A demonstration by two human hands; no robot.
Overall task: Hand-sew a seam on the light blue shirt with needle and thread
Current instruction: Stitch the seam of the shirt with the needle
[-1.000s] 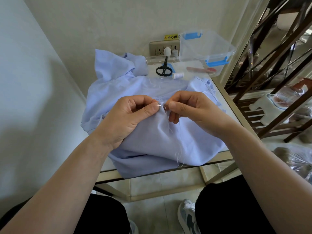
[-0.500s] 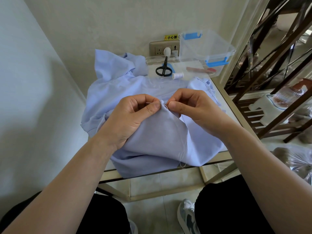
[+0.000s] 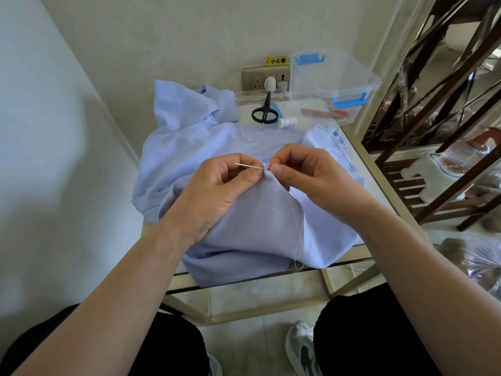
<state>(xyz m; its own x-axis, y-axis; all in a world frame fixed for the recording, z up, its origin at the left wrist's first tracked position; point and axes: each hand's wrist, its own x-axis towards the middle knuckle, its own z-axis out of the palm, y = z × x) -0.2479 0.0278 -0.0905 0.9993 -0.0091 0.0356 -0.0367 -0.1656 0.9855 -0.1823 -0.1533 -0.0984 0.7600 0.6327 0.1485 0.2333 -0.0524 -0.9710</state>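
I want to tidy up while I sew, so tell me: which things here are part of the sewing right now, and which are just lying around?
In use: light blue shirt, needle through its fold, trailing thread, left hand and right hand pinching there.
Lying about: scissors, white spool, clear box, wall socket.

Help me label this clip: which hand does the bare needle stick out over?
The left hand: the needle lies bare across it where it pinches the shirt; the right hand pinches the fold's other side, no metal showing.
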